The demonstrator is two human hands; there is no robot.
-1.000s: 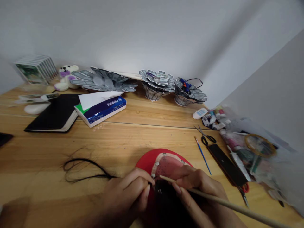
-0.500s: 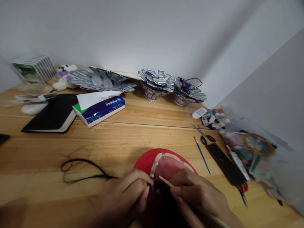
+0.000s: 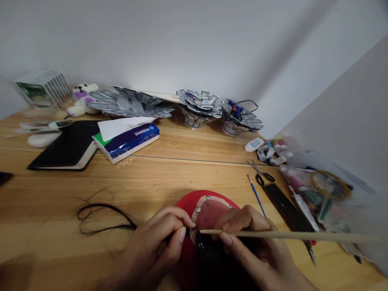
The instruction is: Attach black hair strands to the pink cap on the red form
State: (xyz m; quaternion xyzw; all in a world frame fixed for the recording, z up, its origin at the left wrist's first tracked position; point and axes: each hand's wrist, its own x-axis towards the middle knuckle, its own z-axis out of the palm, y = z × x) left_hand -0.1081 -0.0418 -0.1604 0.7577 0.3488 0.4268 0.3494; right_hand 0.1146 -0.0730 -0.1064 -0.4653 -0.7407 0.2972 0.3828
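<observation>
My right hand (image 3: 251,242) pinches a thin wooden stick (image 3: 291,235), lying almost level across the view. The stick's tip is close to my left fingertips, over a red rounded piece (image 3: 184,202). On that piece is a pinkish patch (image 3: 210,212) with a pale band and round metal-looking studs. My left hand (image 3: 160,242) is closed at the left edge of the patch, a bit of black showing between thumb and finger. Black hair-like strands (image 3: 104,205) loop on the table and run behind this hand. Dark material (image 3: 209,262) covers the lower part of the red piece.
A blue paintbrush (image 3: 257,196), scissors (image 3: 260,173), a black case (image 3: 287,206) and plastic bags (image 3: 321,206) lie to the right. Beyond are a tissue pack (image 3: 130,141), a black notebook (image 3: 69,145) and grey petalled models (image 3: 198,107) along the wall.
The wooden stick has swung from slanting toward the lower right to nearly level, its tip now slightly lower and further left. My right fingers have shifted their grip; my left hand has moved slightly.
</observation>
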